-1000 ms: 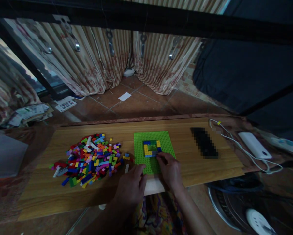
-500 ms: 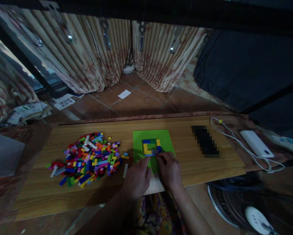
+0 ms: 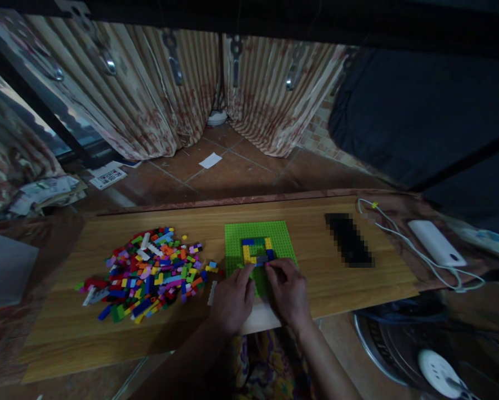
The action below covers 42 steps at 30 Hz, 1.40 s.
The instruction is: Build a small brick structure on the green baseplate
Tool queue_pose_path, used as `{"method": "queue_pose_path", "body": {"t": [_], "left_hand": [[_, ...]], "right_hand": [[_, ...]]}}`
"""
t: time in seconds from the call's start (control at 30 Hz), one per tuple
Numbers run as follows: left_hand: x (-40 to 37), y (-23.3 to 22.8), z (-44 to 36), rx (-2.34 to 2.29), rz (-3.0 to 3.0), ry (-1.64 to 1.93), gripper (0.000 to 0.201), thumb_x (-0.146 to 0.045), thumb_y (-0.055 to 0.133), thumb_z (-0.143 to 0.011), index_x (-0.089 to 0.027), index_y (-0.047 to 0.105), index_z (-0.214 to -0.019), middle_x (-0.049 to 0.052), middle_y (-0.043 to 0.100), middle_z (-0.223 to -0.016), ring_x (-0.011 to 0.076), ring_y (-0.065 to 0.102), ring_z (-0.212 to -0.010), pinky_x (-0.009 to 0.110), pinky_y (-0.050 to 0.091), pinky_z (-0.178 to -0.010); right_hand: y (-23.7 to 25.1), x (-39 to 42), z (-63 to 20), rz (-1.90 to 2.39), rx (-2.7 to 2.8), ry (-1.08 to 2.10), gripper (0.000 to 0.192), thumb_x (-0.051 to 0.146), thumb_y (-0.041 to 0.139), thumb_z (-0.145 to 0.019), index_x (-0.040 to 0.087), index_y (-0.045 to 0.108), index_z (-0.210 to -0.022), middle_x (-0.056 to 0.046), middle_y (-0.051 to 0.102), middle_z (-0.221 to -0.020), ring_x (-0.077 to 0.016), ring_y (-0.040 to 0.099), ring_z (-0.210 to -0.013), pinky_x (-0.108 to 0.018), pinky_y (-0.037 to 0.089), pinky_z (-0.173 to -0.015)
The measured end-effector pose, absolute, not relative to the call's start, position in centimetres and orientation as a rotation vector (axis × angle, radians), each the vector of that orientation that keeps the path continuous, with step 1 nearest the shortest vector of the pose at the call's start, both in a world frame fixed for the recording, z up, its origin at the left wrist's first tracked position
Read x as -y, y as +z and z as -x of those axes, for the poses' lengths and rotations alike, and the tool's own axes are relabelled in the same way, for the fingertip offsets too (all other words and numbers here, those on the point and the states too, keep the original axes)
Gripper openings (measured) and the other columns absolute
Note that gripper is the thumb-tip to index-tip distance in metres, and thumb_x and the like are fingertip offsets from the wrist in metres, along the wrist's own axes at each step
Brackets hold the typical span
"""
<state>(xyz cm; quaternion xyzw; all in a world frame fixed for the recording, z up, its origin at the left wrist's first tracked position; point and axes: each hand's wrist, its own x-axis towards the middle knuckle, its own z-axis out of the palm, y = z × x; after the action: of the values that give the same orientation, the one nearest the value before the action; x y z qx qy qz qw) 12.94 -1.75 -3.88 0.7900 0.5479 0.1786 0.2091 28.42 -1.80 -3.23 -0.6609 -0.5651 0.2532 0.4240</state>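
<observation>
From the head camera, both hands worked at the near edge of the green baseplate [image 3: 258, 236]: the left hand [image 3: 231, 299] and right hand [image 3: 288, 293] had fingertips at the small brick frame [image 3: 257, 251], apparently pressing a dark brick; grip unclear. Seating it called for firm downward pressure. 1 loose brick pile [image 3: 147, 272] lay left.

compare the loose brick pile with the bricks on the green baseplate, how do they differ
The loose brick pile lies scattered and jumbled on the wooden board; the bricks on the green baseplate form a neat square outline. The pile holds many bricks in many colours; the outline has few, mainly blue, yellow and grey. The pile lies apart from both hands; the left hand and right hand reach the outline. Both are small plastic bricks.
</observation>
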Motion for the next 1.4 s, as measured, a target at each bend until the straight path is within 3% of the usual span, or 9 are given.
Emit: {"method": "queue_pose_path", "body": {"t": [0.17, 0.33, 0.53, 0.8, 1.4], "left_hand": [[1.8, -4.2, -12.7, -1.498, -2.205, 0.587, 0.035, -0.021, 0.043, -0.092, -0.020, 0.049, -0.126, 0.005, 0.068, -0.102, 0.0175, 0.066, -0.084, 0.028, 0.051, -0.069], [1.8, -4.2, -12.7, -1.505, -2.204, 0.609, 0.035, -0.020, 0.043, -0.092, -0.019, 0.049, -0.127, 0.005, 0.068, -0.096, 0.0173, 0.066, -0.081, 0.028, 0.051, -0.068], [1.8, -4.2, -12.7, -1.504, -2.231, 0.568, 0.037, -0.021, 0.042, -0.092, -0.020, 0.047, -0.129, 0.004, 0.068, -0.095, 0.0168, 0.066, -0.078, 0.027, 0.050, -0.066], [1.8, -4.0, -13.0, -1.513, -2.289, 0.475, 0.036, -0.023, 0.040, -0.093, -0.021, 0.048, -0.129, 0.005, 0.066, -0.100, 0.0189, 0.065, -0.084, 0.028, 0.052, -0.067], [2.0, -3.9, -13.1, -1.483, -2.277, 0.422, 0.033, -0.022, 0.040, -0.093, -0.021, 0.050, -0.125, 0.005, 0.063, -0.098, 0.0187, 0.063, -0.081, 0.030, 0.051, -0.069]], "right_hand": [[-2.0, 3.1, -28.5, 1.324, 1.019, 0.949, 0.014, 0.034, 0.063, -0.083, 0.021, 0.065, -0.089, 0.000, 0.064, -0.079, -0.0139, 0.060, -0.072, -0.026, 0.049, -0.068], [-1.8, 3.4, -28.8, 1.305, 0.997, 1.021, 0.015, 0.035, 0.062, -0.084, 0.021, 0.064, -0.091, -0.002, 0.068, -0.083, -0.0139, 0.063, -0.069, -0.026, 0.050, -0.066], [-1.8, 1.8, -29.8, 1.707, 1.566, 0.754, 0.013, 0.026, 0.056, -0.086, 0.019, 0.067, -0.086, -0.003, 0.070, -0.078, -0.0161, 0.065, -0.070, -0.025, 0.047, -0.066], [-0.8, -0.9, -29.3, 1.847, 2.051, 0.438, 0.017, 0.010, 0.051, -0.082, 0.018, 0.064, -0.075, -0.003, 0.068, -0.073, -0.0157, 0.063, -0.068, -0.023, 0.039, -0.063], [-0.3, -1.4, -28.5, 1.936, 2.186, 0.342, 0.020, 0.010, 0.048, -0.080, 0.019, 0.064, -0.073, -0.005, 0.069, -0.069, -0.0173, 0.063, -0.062, -0.026, 0.036, -0.057]]}}
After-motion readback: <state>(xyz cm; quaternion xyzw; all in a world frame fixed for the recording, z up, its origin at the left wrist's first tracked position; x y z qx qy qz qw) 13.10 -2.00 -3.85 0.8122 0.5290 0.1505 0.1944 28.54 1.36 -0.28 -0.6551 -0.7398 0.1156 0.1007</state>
